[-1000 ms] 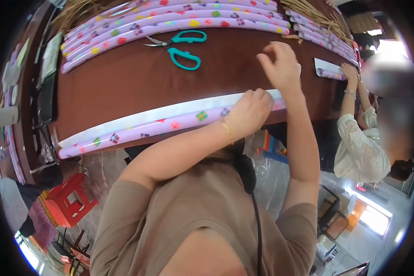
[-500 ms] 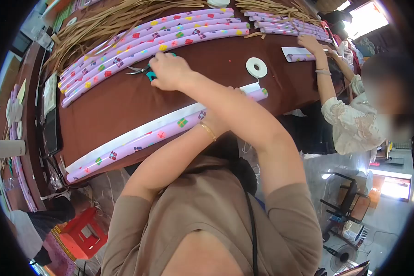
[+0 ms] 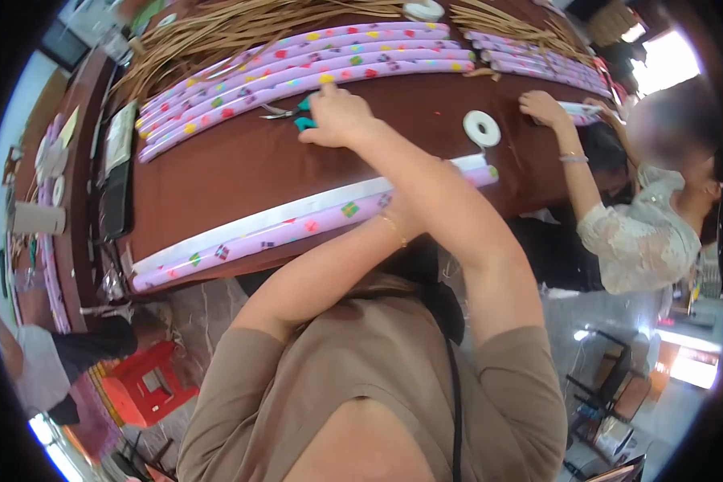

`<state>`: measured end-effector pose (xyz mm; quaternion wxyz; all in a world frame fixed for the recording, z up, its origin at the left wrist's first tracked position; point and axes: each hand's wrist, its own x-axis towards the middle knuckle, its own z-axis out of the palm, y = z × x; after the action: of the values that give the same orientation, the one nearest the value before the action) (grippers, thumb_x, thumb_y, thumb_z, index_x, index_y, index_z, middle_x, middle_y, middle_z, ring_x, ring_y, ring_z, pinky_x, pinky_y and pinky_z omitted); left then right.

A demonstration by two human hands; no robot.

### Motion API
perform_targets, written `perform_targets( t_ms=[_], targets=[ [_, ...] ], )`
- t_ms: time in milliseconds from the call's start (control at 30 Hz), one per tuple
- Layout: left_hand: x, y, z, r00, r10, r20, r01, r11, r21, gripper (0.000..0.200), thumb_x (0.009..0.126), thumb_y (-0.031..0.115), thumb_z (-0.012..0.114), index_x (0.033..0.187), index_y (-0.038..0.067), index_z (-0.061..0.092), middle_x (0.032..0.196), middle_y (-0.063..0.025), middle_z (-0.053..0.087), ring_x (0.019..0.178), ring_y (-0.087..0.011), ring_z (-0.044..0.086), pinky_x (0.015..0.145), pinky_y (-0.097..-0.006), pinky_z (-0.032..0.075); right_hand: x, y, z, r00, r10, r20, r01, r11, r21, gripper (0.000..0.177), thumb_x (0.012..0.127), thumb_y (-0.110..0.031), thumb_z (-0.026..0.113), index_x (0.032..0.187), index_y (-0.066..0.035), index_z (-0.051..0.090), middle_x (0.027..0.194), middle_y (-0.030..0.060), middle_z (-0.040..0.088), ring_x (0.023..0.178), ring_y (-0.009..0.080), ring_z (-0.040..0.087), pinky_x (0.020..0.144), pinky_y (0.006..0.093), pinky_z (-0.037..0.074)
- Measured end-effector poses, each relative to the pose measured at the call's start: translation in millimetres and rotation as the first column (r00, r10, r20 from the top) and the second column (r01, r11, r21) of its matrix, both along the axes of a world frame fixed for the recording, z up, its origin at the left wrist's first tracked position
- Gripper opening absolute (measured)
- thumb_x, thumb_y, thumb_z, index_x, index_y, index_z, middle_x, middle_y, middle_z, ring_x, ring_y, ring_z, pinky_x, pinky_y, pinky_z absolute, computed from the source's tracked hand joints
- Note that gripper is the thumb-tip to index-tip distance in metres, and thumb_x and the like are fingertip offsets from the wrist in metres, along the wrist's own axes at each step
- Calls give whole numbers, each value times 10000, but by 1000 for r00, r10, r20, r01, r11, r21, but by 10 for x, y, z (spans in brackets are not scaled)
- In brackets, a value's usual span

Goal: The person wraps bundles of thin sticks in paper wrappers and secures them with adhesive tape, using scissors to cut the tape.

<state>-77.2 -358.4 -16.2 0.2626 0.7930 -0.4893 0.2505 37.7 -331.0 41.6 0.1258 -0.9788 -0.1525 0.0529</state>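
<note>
My right hand reaches across over my left forearm to the far side of the brown-covered table. Its fingers are closed around the teal handles of a pair of scissors, with the blades pointing left. Beneath my right arm, my left hand rests on a partly rolled sheet of lilac gift-patterned wrapping paper; its fingers are hidden. A white strip of the paper's underside shows along the far edge. Beyond the roll's right end lies a roll of white tape, a thin strip leading from it towards the paper.
Several finished lilac paper rolls lie along the back, with more rolls at the back right. Behind them are loose brown paper strips. A co-worker works at the right. A red stool stands on the floor at left.
The view has shifted, so the table appears further right. My hands and the scissors keep about the same places on the table. The co-worker's hands have moved over their paper.
</note>
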Motion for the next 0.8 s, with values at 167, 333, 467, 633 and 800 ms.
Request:
perform_targets(
  t_ms=[167,333,467,633,800],
  targets=[
    [-70,15,12,994,-12,-104,0,993,-120,234,813,228,581,926,24,599,843,-109,553,800,-267,534,719,-405,463,-47,-16,-7,997,-49,65,52,998,-41,655,737,-474,789,1186,-26,626,1262,215,546,1164,372,579,942,481,524],
    [-76,14,7,985,-49,-168,25,990,-139,241,820,233,586,928,18,595,847,-125,557,808,-276,536,752,-412,462,-33,-77,-79,998,-58,28,58,998,7,599,743,-438,774,1150,-20,643,1226,211,569,1148,374,582,937,473,527],
    [-87,-7,51,927,-212,-309,113,945,-308,231,851,237,589,948,28,595,861,-151,565,833,-313,549,787,-433,467,-19,-159,27,1000,-25,8,25,997,-72,550,725,-409,752,1097,-13,663,1147,207,615,1097,375,603,924,470,533],
    [-60,-29,22,917,-262,-302,160,932,-324,234,883,231,604,1039,57,618,923,-132,603,874,-323,569,820,-444,467,-320,-513,338,998,-56,-2,55,992,-110,499,696,-411,705,995,-12,670,930,190,717,990,373,664,833,455,552],
    [-141,49,119,983,93,-157,-61,979,197,214,851,194,581,1007,55,623,961,-79,612,942,-243,577,779,-360,468,-940,-1575,662,937,-348,-23,347,937,-46,562,741,-522,688,944,-2,625,861,225,682,863,399,674,774,444,530]
  ],
)
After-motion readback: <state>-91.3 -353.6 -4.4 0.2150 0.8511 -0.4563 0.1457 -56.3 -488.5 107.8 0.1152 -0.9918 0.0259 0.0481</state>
